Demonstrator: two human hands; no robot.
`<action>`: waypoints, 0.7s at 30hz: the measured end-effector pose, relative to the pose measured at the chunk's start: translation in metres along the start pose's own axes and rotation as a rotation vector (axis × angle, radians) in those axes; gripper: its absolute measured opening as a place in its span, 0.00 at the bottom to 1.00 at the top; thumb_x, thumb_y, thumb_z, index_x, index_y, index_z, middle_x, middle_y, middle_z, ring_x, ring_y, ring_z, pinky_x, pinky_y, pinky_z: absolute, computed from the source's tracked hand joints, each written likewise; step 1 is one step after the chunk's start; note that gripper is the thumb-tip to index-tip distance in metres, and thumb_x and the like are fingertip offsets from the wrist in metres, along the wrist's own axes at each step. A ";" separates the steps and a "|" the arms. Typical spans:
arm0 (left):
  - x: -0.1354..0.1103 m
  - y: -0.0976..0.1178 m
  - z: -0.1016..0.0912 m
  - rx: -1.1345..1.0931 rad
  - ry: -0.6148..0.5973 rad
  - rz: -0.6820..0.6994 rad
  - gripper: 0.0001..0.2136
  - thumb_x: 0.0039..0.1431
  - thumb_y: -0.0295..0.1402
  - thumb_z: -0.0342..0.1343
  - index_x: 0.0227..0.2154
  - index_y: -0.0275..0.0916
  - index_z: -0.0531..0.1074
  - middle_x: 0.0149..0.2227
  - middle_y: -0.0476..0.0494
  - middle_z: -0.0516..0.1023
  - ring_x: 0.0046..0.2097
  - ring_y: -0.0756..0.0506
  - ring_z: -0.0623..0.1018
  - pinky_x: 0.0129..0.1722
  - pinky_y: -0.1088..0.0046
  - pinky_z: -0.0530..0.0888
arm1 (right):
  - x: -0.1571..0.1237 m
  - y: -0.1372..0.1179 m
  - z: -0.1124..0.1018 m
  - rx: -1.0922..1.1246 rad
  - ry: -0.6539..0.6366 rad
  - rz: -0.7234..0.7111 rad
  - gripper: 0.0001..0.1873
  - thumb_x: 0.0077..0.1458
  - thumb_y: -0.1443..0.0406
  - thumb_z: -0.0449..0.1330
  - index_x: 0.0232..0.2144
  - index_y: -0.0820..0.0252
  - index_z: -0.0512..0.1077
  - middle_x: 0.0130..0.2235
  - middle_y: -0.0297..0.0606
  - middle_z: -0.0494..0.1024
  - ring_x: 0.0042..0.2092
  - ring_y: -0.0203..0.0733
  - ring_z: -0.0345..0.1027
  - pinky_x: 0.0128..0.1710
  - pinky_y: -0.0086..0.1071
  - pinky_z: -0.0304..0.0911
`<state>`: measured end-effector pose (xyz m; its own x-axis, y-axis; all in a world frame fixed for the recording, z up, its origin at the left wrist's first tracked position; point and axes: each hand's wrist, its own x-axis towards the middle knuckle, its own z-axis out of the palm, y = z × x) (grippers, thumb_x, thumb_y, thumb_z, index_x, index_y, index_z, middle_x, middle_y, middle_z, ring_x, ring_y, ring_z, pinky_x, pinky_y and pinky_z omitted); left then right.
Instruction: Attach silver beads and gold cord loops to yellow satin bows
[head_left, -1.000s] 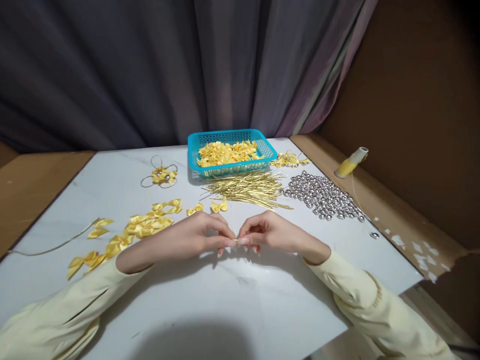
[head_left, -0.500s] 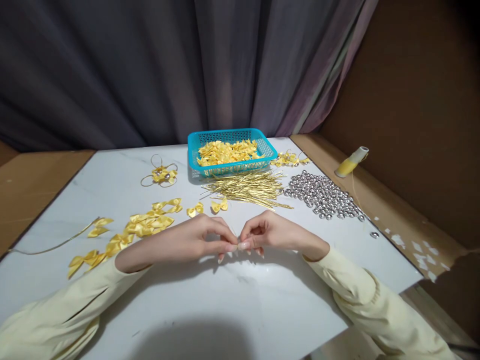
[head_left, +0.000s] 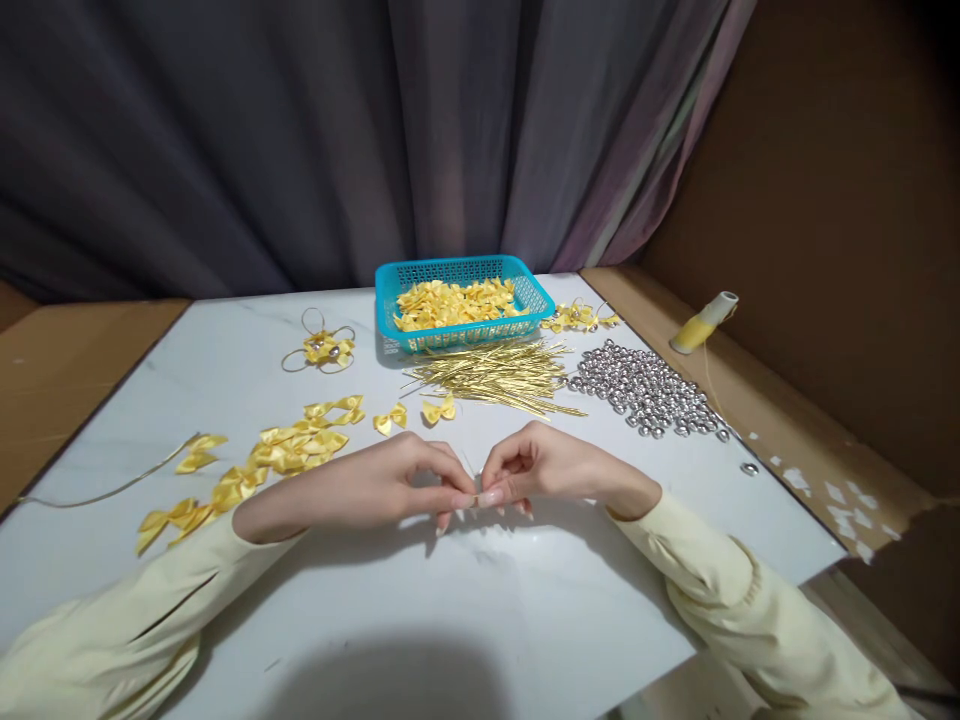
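My left hand (head_left: 416, 480) and my right hand (head_left: 534, 470) meet over the middle of the white table (head_left: 420, 590), thumbs pinched against fingers. Between the fingertips shows a tiny gold-coloured piece (head_left: 475, 501), mostly hidden; a fine pale strand (head_left: 468, 464) sticks up beside it. What exactly they grip is too small to tell. Just beyond my left hand lie two yellow ribbon bows, one bow (head_left: 390, 418) left of the other bow (head_left: 439, 409). More yellow bows (head_left: 289, 450) spread along my left forearm.
A blue basket (head_left: 465, 336) of yellow bows stands at the back. Before it lies a pile of gold strips (head_left: 499, 378), with silver beads (head_left: 645, 390) to the right. Finished-looking bow loops (head_left: 326, 350) sit back left. A yellow thread cone (head_left: 703, 322) lies on the right ledge.
My fingertips have drawn slightly apart, and a small gold-coloured piece now shows between them. The things on the table have not moved.
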<state>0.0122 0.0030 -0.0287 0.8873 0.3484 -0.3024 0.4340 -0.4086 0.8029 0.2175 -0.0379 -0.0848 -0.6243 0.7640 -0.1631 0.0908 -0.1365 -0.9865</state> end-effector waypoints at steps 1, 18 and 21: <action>0.000 -0.001 -0.001 -0.014 -0.003 -0.026 0.13 0.59 0.38 0.50 0.31 0.37 0.76 0.32 0.46 0.78 0.33 0.50 0.75 0.36 0.78 0.69 | 0.000 -0.002 0.000 0.008 -0.003 -0.001 0.09 0.47 0.63 0.64 0.28 0.65 0.73 0.23 0.31 0.70 0.21 0.28 0.62 0.22 0.24 0.62; 0.004 -0.005 -0.003 -0.148 0.018 -0.153 0.13 0.57 0.40 0.52 0.29 0.40 0.79 0.25 0.51 0.76 0.30 0.51 0.72 0.32 0.79 0.65 | -0.003 -0.008 0.002 -0.001 0.046 -0.004 0.07 0.49 0.65 0.61 0.28 0.65 0.73 0.25 0.33 0.72 0.22 0.28 0.62 0.23 0.25 0.61; 0.004 -0.006 -0.004 -0.191 0.012 -0.155 0.12 0.56 0.39 0.53 0.29 0.39 0.78 0.22 0.52 0.74 0.29 0.51 0.72 0.31 0.79 0.65 | -0.003 -0.009 0.002 -0.001 0.039 0.000 0.07 0.50 0.64 0.61 0.29 0.65 0.73 0.26 0.34 0.72 0.22 0.28 0.62 0.24 0.25 0.62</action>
<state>0.0122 0.0099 -0.0332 0.8100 0.4046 -0.4245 0.5266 -0.1830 0.8302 0.2168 -0.0403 -0.0756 -0.5933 0.7882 -0.1637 0.0918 -0.1357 -0.9865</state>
